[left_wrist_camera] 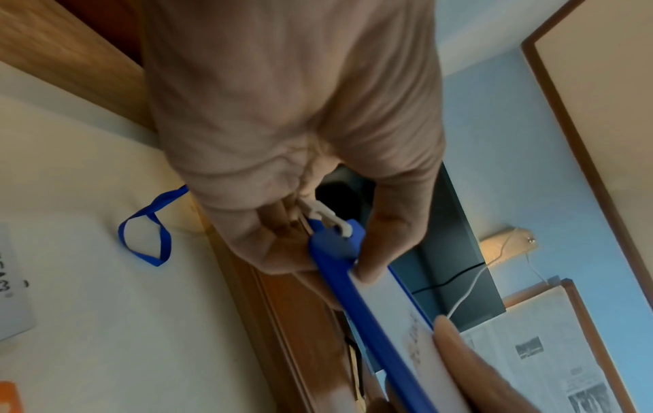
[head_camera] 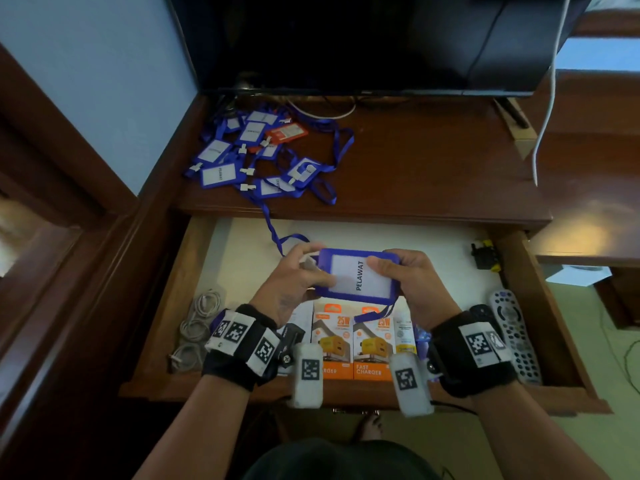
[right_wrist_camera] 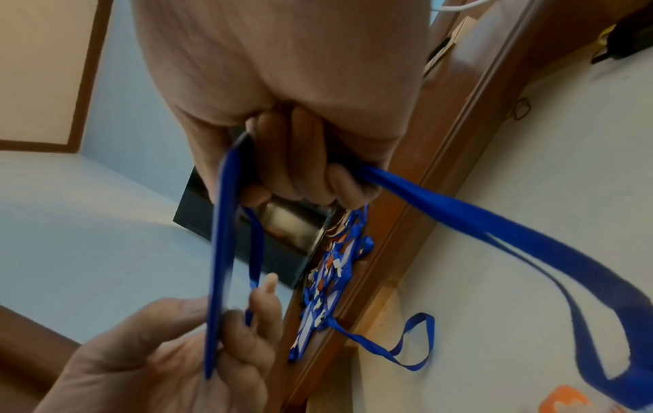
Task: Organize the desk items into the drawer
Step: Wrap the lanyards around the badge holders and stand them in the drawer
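1. Your left hand (head_camera: 294,282) and right hand (head_camera: 405,275) both grip a blue badge (head_camera: 356,275), mid-frame above the open drawer (head_camera: 540,306).
2. The drawer holds charger boxes (head_camera: 353,337), cables (head_camera: 195,327) and a remote (head_camera: 516,334).
3. More badges (head_camera: 256,154) lie upper left on the counter (head_camera: 433,161).

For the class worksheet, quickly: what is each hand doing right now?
Left hand: pinches the blue badge holder at its clip end.
Right hand: grips the holder's other end, lanyard under its fingers.
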`<state>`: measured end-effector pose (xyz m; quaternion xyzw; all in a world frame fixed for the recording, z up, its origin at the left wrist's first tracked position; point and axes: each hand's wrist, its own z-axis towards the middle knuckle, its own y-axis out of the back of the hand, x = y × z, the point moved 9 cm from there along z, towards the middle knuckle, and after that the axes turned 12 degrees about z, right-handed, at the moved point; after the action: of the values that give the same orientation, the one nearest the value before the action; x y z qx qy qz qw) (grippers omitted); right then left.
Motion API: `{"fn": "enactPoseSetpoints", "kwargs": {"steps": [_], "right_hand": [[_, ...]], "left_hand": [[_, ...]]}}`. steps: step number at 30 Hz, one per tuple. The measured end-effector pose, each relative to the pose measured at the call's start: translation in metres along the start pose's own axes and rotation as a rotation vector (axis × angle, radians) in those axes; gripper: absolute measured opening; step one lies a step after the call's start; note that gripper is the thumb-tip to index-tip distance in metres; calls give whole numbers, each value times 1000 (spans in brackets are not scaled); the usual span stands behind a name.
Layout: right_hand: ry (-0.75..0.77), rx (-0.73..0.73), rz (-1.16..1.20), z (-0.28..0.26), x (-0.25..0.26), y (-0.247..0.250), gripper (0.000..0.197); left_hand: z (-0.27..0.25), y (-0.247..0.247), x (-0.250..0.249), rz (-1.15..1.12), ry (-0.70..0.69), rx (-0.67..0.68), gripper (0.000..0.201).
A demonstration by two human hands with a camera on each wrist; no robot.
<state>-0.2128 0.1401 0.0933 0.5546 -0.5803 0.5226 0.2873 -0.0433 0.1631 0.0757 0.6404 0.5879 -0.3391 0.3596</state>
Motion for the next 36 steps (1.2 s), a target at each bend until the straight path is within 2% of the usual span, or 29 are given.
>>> {"fn": "enactPoseSetpoints", "kwargs": {"steps": [11, 16, 19, 23, 26, 28, 31, 36], "right_hand": [[-41, -155, 126, -2, -25, 7, 13], [-15, -191, 79, -2, -28, 8, 14], [-22, -182, 69, 0, -26, 1, 15], [-20, -143, 44, 4, -32, -10, 26], [-30, -126, 1, 6, -36, -19, 22], [-44, -117, -39, 8, -36, -23, 16], [-67, -107, -104, 10, -35, -22, 18], [-91, 13, -192, 10, -28, -32, 27]], "left_hand": [[5, -16, 14, 268, 31, 184, 11], [5, -15, 19, 281, 41, 204, 13], [7, -4, 18, 188, 53, 120, 8], [14, 12, 17, 21, 67, -75, 10], [18, 16, 12, -29, 49, -209, 9], [19, 16, 6, 10, 7, -267, 8], [19, 19, -1, 103, -79, -326, 7], [22, 28, 3, 438, -136, -429, 15]]}}
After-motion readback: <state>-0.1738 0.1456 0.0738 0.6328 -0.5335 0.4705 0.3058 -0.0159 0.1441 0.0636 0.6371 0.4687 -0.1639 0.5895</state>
